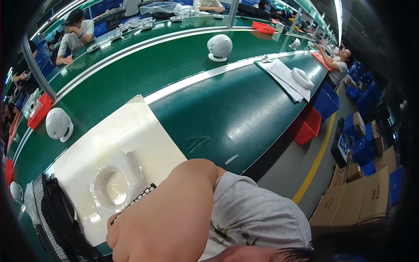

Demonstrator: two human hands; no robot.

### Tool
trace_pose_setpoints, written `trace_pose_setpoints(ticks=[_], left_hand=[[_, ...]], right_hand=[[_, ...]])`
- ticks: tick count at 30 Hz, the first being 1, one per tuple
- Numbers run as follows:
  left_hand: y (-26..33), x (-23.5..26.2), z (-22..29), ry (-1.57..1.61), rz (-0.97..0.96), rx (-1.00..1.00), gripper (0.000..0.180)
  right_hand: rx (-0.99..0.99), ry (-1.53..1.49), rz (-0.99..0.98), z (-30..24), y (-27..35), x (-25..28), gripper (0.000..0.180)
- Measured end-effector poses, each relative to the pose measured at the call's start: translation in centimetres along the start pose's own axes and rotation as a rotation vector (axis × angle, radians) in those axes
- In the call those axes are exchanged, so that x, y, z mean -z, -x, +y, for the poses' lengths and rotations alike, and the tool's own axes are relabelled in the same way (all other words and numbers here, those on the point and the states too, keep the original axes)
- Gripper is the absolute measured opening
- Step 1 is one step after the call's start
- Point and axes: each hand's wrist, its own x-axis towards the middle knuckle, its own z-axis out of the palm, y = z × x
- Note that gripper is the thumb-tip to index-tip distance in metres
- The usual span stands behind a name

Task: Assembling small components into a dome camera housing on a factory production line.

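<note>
My right forearm (174,209) is bent across the lower middle, its elbow toward the middle of the bench. Its hand (114,236) is at the lower left, mostly hidden, so its finger position is unclear. A black strip with white dots (135,201) shows beside the forearm, close to the fingers; whether I hold it cannot be told. Just beyond lies a cream board (144,124) bearing a ring-shaped white pad (102,178) under shiny clear tape or film. A black bag-like item with a mesh edge (52,218) rests at the board's left. My left hand is out of view.
White rounded devices on bases stand on the green line, one at left (59,124), another farther off (219,47). A clipboard with papers (281,78) carries a white ring (302,78). Red (307,126) and blue bins (325,101) flank the bench's right edge. Other people sit beyond.
</note>
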Motion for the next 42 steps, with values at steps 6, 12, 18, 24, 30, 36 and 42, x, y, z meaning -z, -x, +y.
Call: trace_pose_setpoints(ticks=[6, 12, 18, 24, 30, 36, 42], left_hand=[[-1.5, 0.8, 0.2, -0.081, -0.072, -0.17, 0.015], [-3.0, -1.2, 4.5, 0.341, 0.28, 0.488, 0.012], [-4.5, 0.0, 7.2, 0.57, 0.301, 0.794, 0.019], [-2.3, -1.1, 3.8, 0.42, 0.284, 0.489, 0.016], [-2.7, -1.1, 4.5, 0.444, 0.275, 0.567, 0.017], [-3.1, -0.5, 5.2, 0.296, 0.281, 0.568, 0.021], [-4.3, -0.1, 5.2, 0.316, 0.252, 0.534, 0.02]], right_hand=[[-0.001, -0.031, -0.011, -0.6, -0.2, 0.8, 0.02], [-0.006, -0.068, -0.029, -2.2, -0.3, 1.3, 0.019], [-0.026, -0.132, -0.043, -2.7, -0.3, 1.0, 0.018], [-0.066, -0.164, -0.07, -2.0, -0.2, 1.2, 0.016], [-0.091, -0.204, -0.152, -2.0, 0.2, 1.6, 0.013], [-0.014, -0.339, -0.222, -1.2, -0.1, 1.6, 0.011], [-0.091, -0.247, -0.404, -0.9, -1.0, 1.9, 0.011]])
